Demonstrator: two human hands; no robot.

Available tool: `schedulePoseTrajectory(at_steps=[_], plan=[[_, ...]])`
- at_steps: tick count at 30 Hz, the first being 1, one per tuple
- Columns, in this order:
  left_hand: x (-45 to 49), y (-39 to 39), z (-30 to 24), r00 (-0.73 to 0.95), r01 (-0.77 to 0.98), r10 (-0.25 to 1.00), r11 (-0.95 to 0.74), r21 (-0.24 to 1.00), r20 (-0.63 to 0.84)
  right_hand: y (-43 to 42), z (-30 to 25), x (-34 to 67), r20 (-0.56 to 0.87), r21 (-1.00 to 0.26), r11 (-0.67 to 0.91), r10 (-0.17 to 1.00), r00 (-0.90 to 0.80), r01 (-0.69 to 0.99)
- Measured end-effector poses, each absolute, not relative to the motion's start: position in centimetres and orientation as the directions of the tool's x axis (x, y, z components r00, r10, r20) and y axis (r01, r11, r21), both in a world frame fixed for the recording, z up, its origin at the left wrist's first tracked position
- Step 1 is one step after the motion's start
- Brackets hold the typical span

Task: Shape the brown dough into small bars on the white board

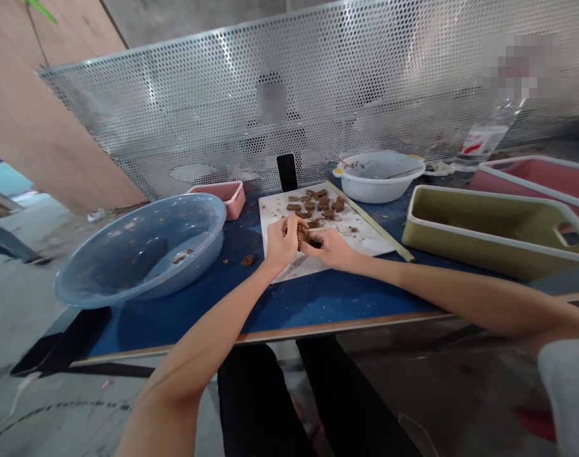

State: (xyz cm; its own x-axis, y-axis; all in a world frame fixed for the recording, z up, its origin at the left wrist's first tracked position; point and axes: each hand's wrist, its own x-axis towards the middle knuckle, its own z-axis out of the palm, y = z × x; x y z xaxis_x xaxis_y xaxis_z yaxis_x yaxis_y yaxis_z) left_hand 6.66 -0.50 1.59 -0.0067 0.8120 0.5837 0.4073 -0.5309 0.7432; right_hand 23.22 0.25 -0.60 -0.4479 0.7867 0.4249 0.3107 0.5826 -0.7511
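Both of my hands meet over the near part of a white board (360, 238) on the blue table (318, 298). My left hand (280, 240) is closed around a brown lump of clay-like material (303, 232). My right hand (331, 249) pinches the same lump from the right side. Several small brown shaped pieces (318, 204) lie in a cluster at the far end of the board. Brown crumbs are scattered over the board and the table beside it.
A large blue basin (141, 247) sits at the left with a few brown bits inside. A small pink tray (225, 195), a black phone (287, 171), a white bowl (378, 178), a wooden stick (370, 219), an olive tray (489, 231) and a pink tray (537, 178) stand around. A perforated metal screen (318, 82) backs the table.
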Motion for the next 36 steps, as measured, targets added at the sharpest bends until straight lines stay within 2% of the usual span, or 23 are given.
schedulePoseTrajectory(at_steps=[9, 16, 19, 22, 26, 31, 36], plan=[[7.1, -0.9, 1.7, -0.081, 0.411, 0.823, -0.487, 0.771, 0.563, -0.2, -0.4, 23.2, 0.506, -0.732, 0.63, 0.757, -0.413, 0.259], [7.2, -0.9, 2.0, -0.095, 0.431, 0.815, -0.484, 0.762, 0.572, -0.2, -0.8, 23.1, 0.535, -0.692, 0.648, 0.757, -0.376, 0.319], [7.2, -0.8, 1.9, -0.092, 0.461, 0.805, -0.487, 0.742, 0.586, 0.1, -1.2, 23.2, 0.609, -0.604, 0.712, 0.702, -0.369, 0.357], [7.0, -0.8, 1.9, -0.08, 0.496, 0.794, -0.493, 0.715, 0.603, 0.5, -1.6, 23.3, 0.685, -0.456, 0.787, 0.608, -0.401, 0.415], [7.0, -0.9, 2.1, -0.065, 0.506, 0.798, -0.491, 0.709, 0.599, 0.9, -1.7, 23.5, 0.722, -0.306, 0.819, 0.532, -0.442, 0.485], [6.3, -0.3, 2.1, -0.082, 0.53, 0.763, -0.512, 0.676, 0.641, 0.7, -1.6, 24.0, 0.77, -0.246, 0.859, 0.455, -0.448, 0.449], [3.0, 2.0, 2.2, -0.235, 0.563, 0.763, -0.397, 0.725, 0.602, 0.4, -1.3, 24.9, 0.72, -0.271, 0.887, 0.444, -0.533, 0.373]])
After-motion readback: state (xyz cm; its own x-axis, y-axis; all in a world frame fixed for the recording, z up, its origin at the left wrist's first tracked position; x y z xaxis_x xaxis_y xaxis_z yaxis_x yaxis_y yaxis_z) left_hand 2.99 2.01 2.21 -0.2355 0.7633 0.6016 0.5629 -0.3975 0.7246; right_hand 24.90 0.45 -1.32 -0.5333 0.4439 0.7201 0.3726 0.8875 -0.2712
